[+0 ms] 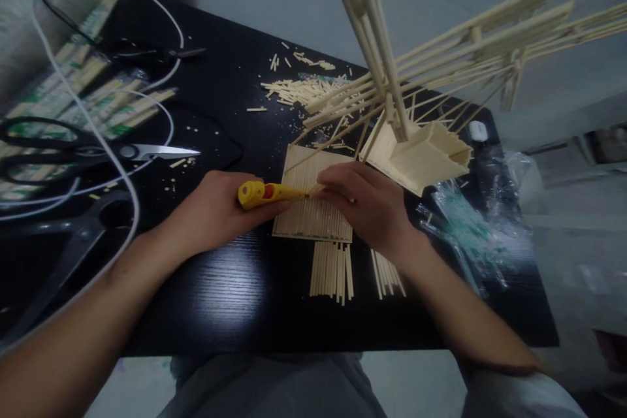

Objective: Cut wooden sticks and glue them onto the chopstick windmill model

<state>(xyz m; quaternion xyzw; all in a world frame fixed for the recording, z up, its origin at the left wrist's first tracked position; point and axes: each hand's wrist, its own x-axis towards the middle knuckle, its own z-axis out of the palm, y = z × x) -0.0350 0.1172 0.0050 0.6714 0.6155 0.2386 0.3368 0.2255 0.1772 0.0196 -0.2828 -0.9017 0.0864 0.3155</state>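
My left hand (230, 204) is wrapped round a yellow glue gun (255, 194) with a red part in its body. Its narrow dark tip points right, over a flat panel of thin wooden sticks (298, 219) laid side by side. Close to that tip, my right hand (365, 199) pinches a short pale wooden stick (317, 189); the fingers partly cover it. Beyond my right hand rises a large stick model (392, 98), with long beams and a box-shaped part (431, 157). Loose sticks (330, 271) lie at the panel's near edge.
Black-handled scissors (132, 152) lie at the left beside a looping white cable (93, 121) and wrapped stick bundles (122, 104). Cut stick pieces (289, 91) are heaped at the back of the black table (161, 313). Crumpled clear plastic wrap (475, 228) lies at the right.
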